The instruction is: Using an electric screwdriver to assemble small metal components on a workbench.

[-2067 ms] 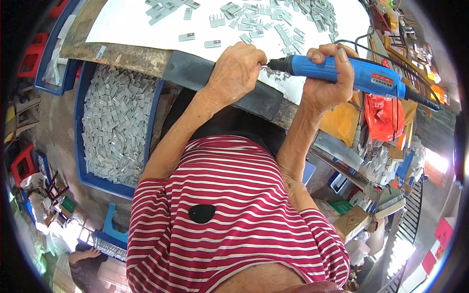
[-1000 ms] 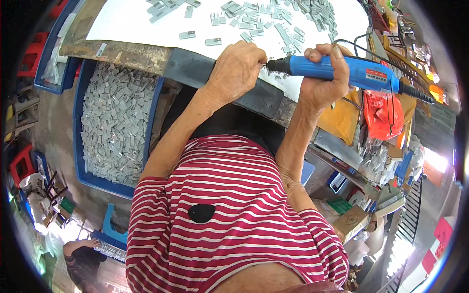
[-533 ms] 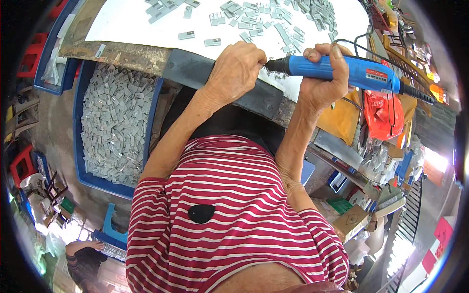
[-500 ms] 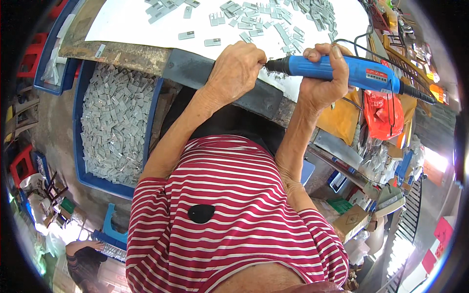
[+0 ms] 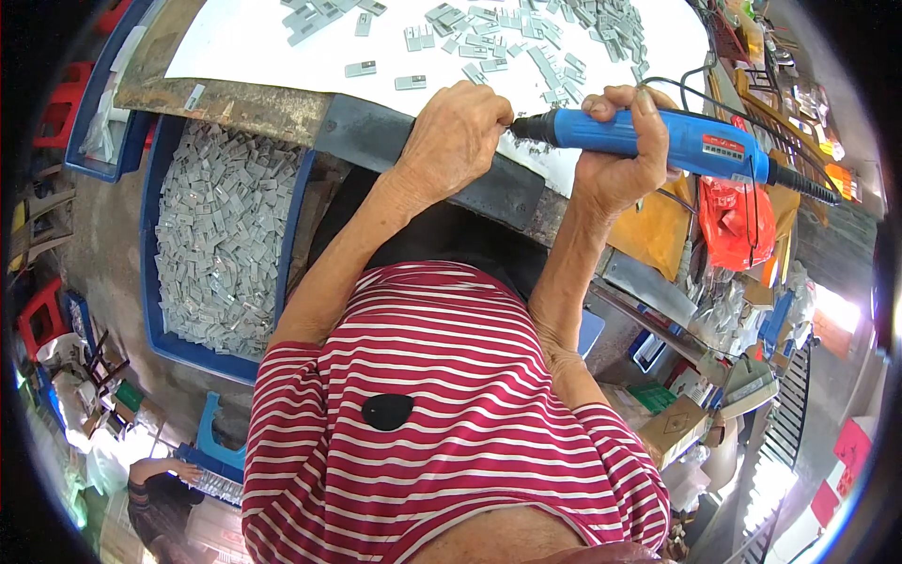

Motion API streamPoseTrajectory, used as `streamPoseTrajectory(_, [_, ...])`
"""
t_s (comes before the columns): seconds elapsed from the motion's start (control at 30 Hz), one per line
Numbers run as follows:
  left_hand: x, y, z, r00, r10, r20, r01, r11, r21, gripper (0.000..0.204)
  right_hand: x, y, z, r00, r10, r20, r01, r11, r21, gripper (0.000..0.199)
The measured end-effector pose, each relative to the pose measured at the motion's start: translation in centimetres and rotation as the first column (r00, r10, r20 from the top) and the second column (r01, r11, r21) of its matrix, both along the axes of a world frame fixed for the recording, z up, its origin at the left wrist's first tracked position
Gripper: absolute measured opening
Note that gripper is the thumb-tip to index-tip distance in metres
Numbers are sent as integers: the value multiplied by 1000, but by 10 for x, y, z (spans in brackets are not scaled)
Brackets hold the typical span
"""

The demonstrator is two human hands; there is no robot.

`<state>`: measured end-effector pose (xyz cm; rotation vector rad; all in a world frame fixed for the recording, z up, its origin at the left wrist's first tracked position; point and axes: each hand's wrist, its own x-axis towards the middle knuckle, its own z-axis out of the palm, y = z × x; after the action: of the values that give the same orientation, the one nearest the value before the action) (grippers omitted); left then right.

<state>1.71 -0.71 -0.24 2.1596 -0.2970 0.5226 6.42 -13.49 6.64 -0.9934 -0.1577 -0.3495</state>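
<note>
My right hand [image 5: 625, 141] is wrapped round a blue electric screwdriver [image 5: 691, 146], held level over the table's near edge. Its black nose points left, at the fingertips of my left hand [image 5: 456, 132]. Those fingers are closed in a pinch at the tool's tip; whatever is in them is hidden. Beyond both hands, small grey rectangular parts [image 5: 411, 83] with dark spots lie scattered on a white sheet [image 5: 254, 47]. They sit thicker in a heap [image 5: 615, 33] toward the far right.
Left of my lap, a blue bin [image 5: 211, 362] holds many small grey parts [image 5: 225, 235]. A dark strip [image 5: 366, 132] runs along the table edge. A black cord [image 5: 681, 85] trails from the right, near a red plastic bag [image 5: 738, 226]. Another person's arm [image 5: 164, 467] shows at lower left.
</note>
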Motion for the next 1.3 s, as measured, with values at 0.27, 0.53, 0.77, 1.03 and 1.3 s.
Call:
streamPoseTrajectory(0.27, [-2, 0, 3, 1000, 10, -8, -10, 1000, -29, 13, 0, 1, 2, 1000, 2, -2, -2, 1000, -5, 20])
streamPoseTrajectory(0.53, [-1, 2, 3, 996, 89, 22, -87, 994, -73, 15, 0, -1, 6, 1000, -3, 14, 3, 1000, 21, 21])
streamPoseTrajectory(0.77, [-1, 2, 1, 996, 86, 36, -84, 996, -40, 15, -1, -3, 6, 1000, 11, 19, -12, 999, 50, 19])
streamPoseTrajectory(1.03, [-3, 3, 1, 994, 113, -3, -112, 988, -109, 16, 1, -3, 7, 999, -19, 46, 18, 1000, 20, 19])
streamPoseTrajectory(1.3, [-2, 2, 1, 995, 100, 6, -99, 992, -79, 14, 3, -3, 3, 1000, -16, 17, 15, 1000, 14, 21])
